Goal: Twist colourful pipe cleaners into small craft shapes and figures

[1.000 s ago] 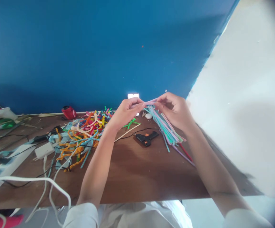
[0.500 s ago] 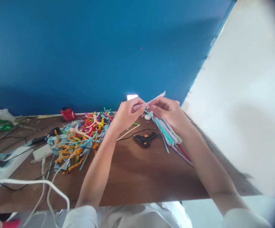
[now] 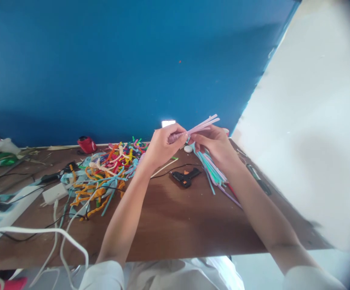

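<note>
Head camera: your left hand (image 3: 170, 141) clasps pale stems (image 3: 205, 124) at their twisted part (image 3: 173, 138); whether your right hand (image 3: 215, 141), close beside, also pinches them cannot be told. They should be light, soft, bendable; hold near the twisted part. Left of the grip lies a heap (image 3: 108, 171); below right, a bundle (image 3: 213, 169) may obstruct; below, a glue gun (image 3: 184, 177).

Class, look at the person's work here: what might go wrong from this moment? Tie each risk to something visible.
1. The pale pink stems in the left hand have spread, loose ends, so they might slip out of line.

2. The right hand is close to the loose pastel bundle; a brush could scatter it.

3. The glue gun lies between the forearms and might get knocked; whether it is hot cannot be seen.
</note>
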The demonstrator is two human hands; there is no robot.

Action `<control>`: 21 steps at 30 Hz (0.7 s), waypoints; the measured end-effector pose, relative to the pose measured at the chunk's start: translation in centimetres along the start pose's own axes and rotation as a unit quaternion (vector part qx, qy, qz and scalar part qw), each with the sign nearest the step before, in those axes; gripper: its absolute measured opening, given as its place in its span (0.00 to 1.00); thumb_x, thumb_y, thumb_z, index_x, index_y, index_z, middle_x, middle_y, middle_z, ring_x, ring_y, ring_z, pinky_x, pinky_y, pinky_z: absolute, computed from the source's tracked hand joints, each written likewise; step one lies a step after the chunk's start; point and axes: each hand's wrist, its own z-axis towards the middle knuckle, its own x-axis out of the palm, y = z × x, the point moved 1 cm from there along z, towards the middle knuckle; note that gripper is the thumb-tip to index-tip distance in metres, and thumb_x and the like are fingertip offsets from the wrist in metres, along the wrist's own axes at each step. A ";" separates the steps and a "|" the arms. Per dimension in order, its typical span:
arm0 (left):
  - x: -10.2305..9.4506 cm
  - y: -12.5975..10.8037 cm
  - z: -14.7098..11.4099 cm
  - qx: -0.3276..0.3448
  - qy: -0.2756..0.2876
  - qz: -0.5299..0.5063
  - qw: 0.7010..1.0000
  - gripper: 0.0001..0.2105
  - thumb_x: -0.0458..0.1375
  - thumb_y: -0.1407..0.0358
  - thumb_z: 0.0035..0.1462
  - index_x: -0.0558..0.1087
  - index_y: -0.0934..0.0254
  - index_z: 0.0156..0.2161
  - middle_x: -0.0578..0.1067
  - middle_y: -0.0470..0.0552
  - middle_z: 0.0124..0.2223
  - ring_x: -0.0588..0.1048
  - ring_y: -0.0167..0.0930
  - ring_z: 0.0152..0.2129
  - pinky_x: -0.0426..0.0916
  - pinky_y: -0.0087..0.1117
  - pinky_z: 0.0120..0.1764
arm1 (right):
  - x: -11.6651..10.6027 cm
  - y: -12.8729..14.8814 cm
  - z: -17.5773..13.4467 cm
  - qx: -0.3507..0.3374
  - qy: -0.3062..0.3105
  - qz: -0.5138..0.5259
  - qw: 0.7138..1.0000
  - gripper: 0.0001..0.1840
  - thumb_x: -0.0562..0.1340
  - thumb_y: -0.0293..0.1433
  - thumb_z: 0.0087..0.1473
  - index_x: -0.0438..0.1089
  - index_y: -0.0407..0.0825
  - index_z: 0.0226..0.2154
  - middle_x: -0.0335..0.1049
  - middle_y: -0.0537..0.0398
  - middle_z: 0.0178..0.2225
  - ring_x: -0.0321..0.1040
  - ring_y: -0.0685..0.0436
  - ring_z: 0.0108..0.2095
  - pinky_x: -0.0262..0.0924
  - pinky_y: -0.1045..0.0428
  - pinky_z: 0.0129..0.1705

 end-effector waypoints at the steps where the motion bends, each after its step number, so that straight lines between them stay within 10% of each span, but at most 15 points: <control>1: 0.0 0.0 0.0 0.001 -0.004 -0.004 1.000 0.10 0.57 0.61 0.62 0.74 0.66 0.35 0.72 0.45 0.29 0.64 0.23 0.24 0.60 0.24 0.29 | 0.1 0.0 -0.1 -0.017 -0.005 -0.013 1.000 0.06 0.70 0.32 0.50 0.76 0.48 0.32 0.77 0.58 0.25 0.65 0.55 0.19 0.57 0.56 0.20; 15: 0.2 0.3 0.1 0.006 -0.001 0.081 0.997 0.17 0.52 0.57 0.66 0.74 0.66 0.32 0.63 0.42 0.24 0.58 0.23 0.23 0.52 0.28 0.28 | 0.5 0.6 -0.9 -0.177 -0.041 -0.214 0.960 0.08 0.65 0.29 0.54 0.80 0.50 0.35 0.80 0.56 0.30 0.72 0.49 0.25 0.65 0.53 0.27; 21: 0.2 0.3 -0.1 -0.065 0.026 0.078 0.995 0.20 0.51 0.55 0.66 0.73 0.66 0.27 0.62 0.43 0.20 0.60 0.23 0.20 0.52 0.27 0.26 | -0.4 0.5 -0.8 -0.333 0.016 -0.465 0.820 0.10 0.59 0.27 0.59 0.78 0.50 0.35 0.80 0.56 0.33 0.73 0.49 0.30 0.60 0.53 0.32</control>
